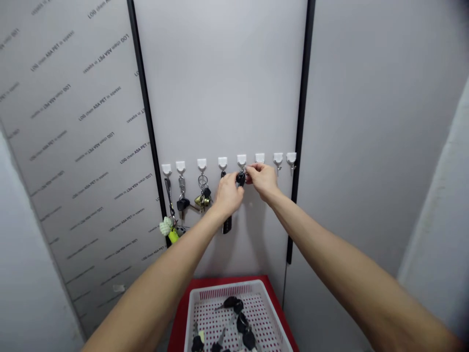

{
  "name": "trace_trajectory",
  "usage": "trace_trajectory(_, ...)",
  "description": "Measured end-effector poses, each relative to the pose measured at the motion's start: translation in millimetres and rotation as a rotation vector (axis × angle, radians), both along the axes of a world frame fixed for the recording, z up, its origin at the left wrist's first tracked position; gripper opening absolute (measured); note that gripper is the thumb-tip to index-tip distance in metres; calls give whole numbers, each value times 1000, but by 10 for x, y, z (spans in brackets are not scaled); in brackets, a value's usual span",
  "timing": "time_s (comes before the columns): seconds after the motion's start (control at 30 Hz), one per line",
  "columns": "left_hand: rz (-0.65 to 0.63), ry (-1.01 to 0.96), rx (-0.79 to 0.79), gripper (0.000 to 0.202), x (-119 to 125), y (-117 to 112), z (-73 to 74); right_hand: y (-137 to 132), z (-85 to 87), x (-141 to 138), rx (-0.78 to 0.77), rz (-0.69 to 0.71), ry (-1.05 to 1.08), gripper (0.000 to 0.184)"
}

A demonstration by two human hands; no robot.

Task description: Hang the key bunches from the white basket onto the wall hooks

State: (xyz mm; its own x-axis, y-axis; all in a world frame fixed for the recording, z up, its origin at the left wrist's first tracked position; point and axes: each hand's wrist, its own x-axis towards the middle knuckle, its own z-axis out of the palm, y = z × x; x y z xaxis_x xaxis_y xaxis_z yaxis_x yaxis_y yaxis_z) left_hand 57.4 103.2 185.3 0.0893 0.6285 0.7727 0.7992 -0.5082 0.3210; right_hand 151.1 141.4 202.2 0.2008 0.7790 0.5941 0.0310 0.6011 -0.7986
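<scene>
Forearms (330, 249) up, hands (227, 193) hold blk key (240, 179) (prob.) nr hook (241, 159).

Bare forearms (179, 264) (slim, it seems).

Behind the left hand (227, 194), a pale-grey wall panel (220, 98) is edged by black strips (303, 98); left of the hand, lettered grey panelling (86, 168) is seen; below, a red table (180, 325).

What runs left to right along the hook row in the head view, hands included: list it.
Pale green charm, black-headed key, brass-coloured key bunch, left hand, held black item, right hand, second-to-last hook, last hook.
</scene>
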Motion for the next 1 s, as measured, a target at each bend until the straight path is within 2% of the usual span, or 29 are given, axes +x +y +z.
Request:
trace_trajectory(0.1, 50, 22, -51, 33, 19, 65, 80, 62, 36, -46, -60, -60, 13, 7)
trace_trajectory(0.2, 77, 51, -101, 31, 31, 93, 73, 131, 4, -58, -115, -88, -19, 7)
trace_trajectory(0.3, 47, 65, -73, 33, 12, 26, -26, 171, -59, -19, -128, -83, -83, 9)
trace_trajectory(0.37, -8, 61, -30, 36, -43, -79, -154, 162, -146, 38, -86, -108, -122, 15)
trace_trajectory(0.43, -77, 43, -37, 38, -147, -207, -350, 114, -323, 105, -17, -166, -140, 22)
trace_trajectory(0.5, -131, 14, -120, 38, -288, -326, -631, 17, -630, 161, 14, -203, -168, 26)
trace_trajectory(0.57, -135, -30, -265, 35, -435, -423, -1000, -130, -1066, 185, -54, -140, -268, 25)
trace_trajectory(0.67, -64, -82, -540, 33, -580, -539, -1635, -410, -1821, 145, -246, 93, -535, 21)
trace_trajectory(0.77, -47, -15, -736, 36, -599, -624, -2177, -651, -2415, 50, -326, 148, -833, 24)
trace_trajectory(0.8, -43, 15, -770, 38, -587, -641, -2309, -705, -2541, 18, -327, 144, -916, 27)
trace_trajectory(0.87, -14, 66, -800, 41, -557, -655, -2489, -772, -2689, -37, -312, 137, -1040, 33)
trace_trajectory(0.93, 25, 97, -794, 41, -537, -646, -2575, -794, -2740, -74, -302, 147, -1117, 35)
trace_trajectory(1.0, 40, 124, -790, 38, -531, -627, -2601, -788, -2752, -93, -302, 152, -1159, 33)
